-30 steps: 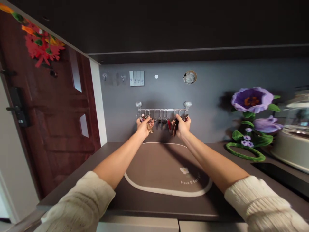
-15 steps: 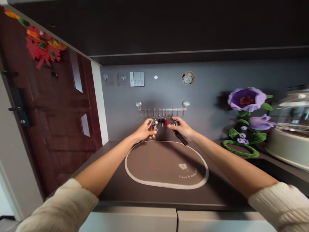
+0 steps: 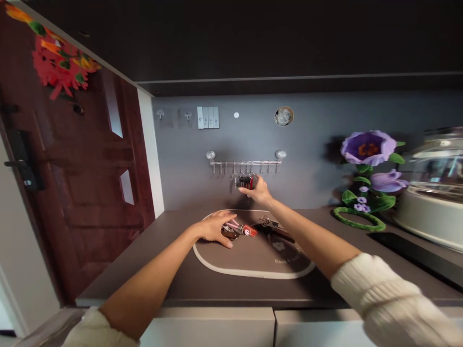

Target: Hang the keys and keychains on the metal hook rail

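My left hand (image 3: 216, 227) hovers low over the mat with thumb and fingers spread. Just beneath and beside it lies a bunch of keys (image 3: 229, 233) with a pink strap and a red charm (image 3: 249, 231). My right hand (image 3: 258, 190) is raised to the hook rail (image 3: 246, 163), fingers apart, beside a red-marked hanging key (image 3: 251, 182). Several dark keys (image 3: 243, 181) hang just left of it, partly behind the hand. Another keyring with a dark strap (image 3: 280, 231) rests on the mat, below my right forearm.
The brown oval mat (image 3: 231, 262) lies on the dark counter (image 3: 181, 284). At right stand purple fabric flowers (image 3: 369, 148) and a glass-topped appliance (image 3: 434, 202), with a flat black object (image 3: 415, 258) in front. A dark shelf (image 3: 253, 43) overhangs. A red-brown door (image 3: 97, 202) stands left.
Both key bunches moved down from the rail to the mat and were let go. My left hand lowered with its bunch; my right hand is back up at the hanging keys.
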